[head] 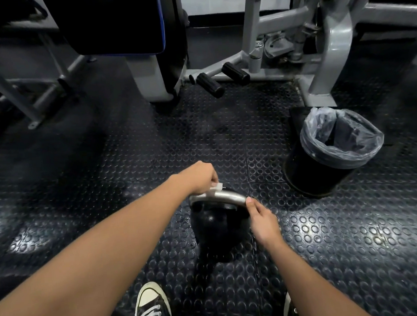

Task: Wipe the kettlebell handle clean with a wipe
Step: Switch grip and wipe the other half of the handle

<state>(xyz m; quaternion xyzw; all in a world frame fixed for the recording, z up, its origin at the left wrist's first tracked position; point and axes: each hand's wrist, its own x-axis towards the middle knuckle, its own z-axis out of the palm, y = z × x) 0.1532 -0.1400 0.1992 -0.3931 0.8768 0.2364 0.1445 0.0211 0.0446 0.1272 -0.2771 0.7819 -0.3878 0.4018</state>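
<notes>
White wipe point(215, 190) mostly hidden in left hand's point(200, 178) grip; right hand point(262, 218) pinches handle point(224, 197).

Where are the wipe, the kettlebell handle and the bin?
wipe point(215, 188): head view, on the white corner showing under the left hand.
kettlebell handle point(224, 196): head view, on the bare metal top bar.
bin point(311, 175): head view, on its black side wall.

Arms: both forearms bare, no sleeves, watch or bands visible.
Left foot: black canvas sneaker point(153, 306), white rubber toe cap, white laces.
Right foot: matching black sneaker point(290, 308), mostly hidden.
</notes>
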